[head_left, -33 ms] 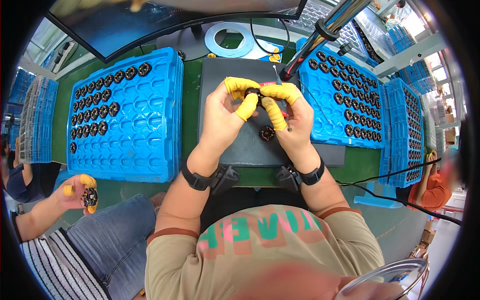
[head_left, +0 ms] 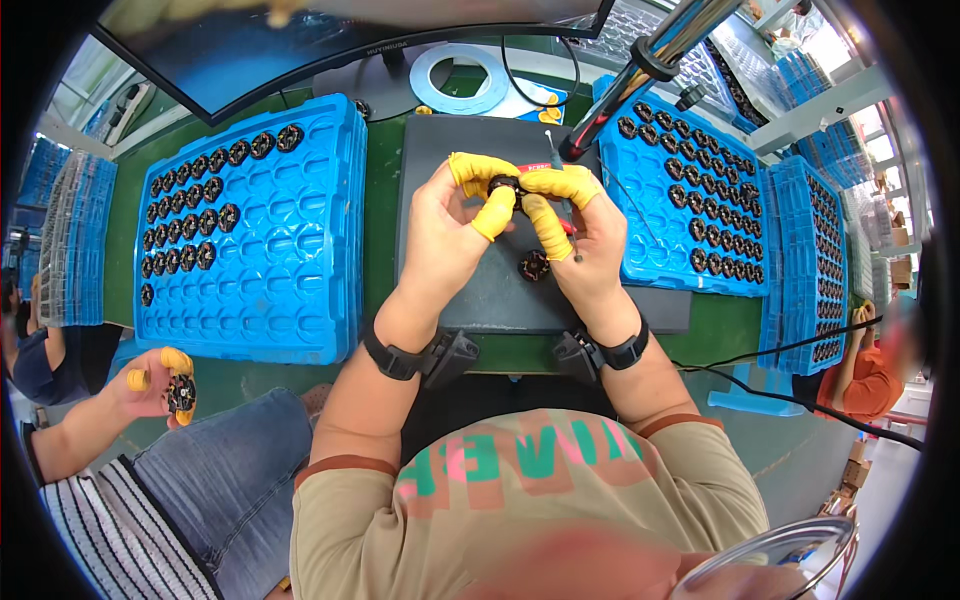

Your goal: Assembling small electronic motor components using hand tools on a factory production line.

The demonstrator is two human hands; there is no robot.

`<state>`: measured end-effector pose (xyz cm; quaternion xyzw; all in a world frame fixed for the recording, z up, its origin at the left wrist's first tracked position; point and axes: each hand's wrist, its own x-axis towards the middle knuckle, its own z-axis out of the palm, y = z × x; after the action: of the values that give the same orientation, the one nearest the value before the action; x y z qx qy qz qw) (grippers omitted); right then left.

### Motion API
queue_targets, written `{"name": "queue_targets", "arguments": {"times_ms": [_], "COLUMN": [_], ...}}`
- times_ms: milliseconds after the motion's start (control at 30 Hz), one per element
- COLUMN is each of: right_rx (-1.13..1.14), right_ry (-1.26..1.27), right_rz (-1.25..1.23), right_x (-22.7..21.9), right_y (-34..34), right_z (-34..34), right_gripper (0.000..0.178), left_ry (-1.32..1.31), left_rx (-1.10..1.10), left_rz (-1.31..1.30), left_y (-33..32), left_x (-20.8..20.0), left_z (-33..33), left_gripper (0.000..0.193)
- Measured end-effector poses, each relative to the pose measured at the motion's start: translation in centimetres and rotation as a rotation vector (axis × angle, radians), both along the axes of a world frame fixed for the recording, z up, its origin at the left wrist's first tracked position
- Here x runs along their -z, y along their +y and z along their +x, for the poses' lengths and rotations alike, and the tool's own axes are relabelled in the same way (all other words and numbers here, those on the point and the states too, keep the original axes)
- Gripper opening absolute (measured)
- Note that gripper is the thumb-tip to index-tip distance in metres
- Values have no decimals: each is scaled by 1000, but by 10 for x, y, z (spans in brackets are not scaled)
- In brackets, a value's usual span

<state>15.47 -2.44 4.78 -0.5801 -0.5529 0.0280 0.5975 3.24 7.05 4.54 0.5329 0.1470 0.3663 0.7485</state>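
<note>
Both my hands meet over a dark mat, yellow finger cots on the thumbs and fingers. Between them is a small round black motor stator (head_left: pixel 503 184). My left hand (head_left: pixel 452 222) pinches its left side with thumb and finger. At its right side, my right hand (head_left: pixel 590 225) is closed with thumb and forefinger; its fingers partly hide the stator. A slim tool (head_left: pixel 555 150) with a pale tip shows behind the right hand; whether that hand holds it or it lies on the mat, I cannot tell. A second stator (head_left: pixel 534 265) rests on the mat below my hands.
Blue trays with rows of stators stand left (head_left: pixel 290 290) and right (head_left: pixel 650 255) of the mat (head_left: pixel 470 300). A metal post (head_left: pixel 640 80) rises behind my right hand. Tape roll (head_left: pixel 500 92) and monitor (head_left: pixel 330 50) sit beyond. At left, another person's hand (head_left: pixel 150 385) holds a stator.
</note>
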Motion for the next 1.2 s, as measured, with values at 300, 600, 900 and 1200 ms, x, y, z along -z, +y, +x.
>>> {"name": "queue_targets", "arguments": {"times_ms": [300,600,900,1200], "right_rx": [15,-53,113,114], "right_ry": [-12,381,-122,-42], "right_rz": [-23,-23,-46,-23], "right_x": [1,5,-8,-6], "right_y": [1,1,0,1], "right_z": [-4,2,2,2], "right_gripper": [28,19,34,31], "left_ry": [50,-24,34,43], "left_rx": [-56,8,-13,10], "left_rz": [69,-93,-46,-74], "left_y": [2,0,-2,0], "left_x": [4,2,1,1], "left_z": [0,2,2,0], "left_gripper": [17,29,27,28]}}
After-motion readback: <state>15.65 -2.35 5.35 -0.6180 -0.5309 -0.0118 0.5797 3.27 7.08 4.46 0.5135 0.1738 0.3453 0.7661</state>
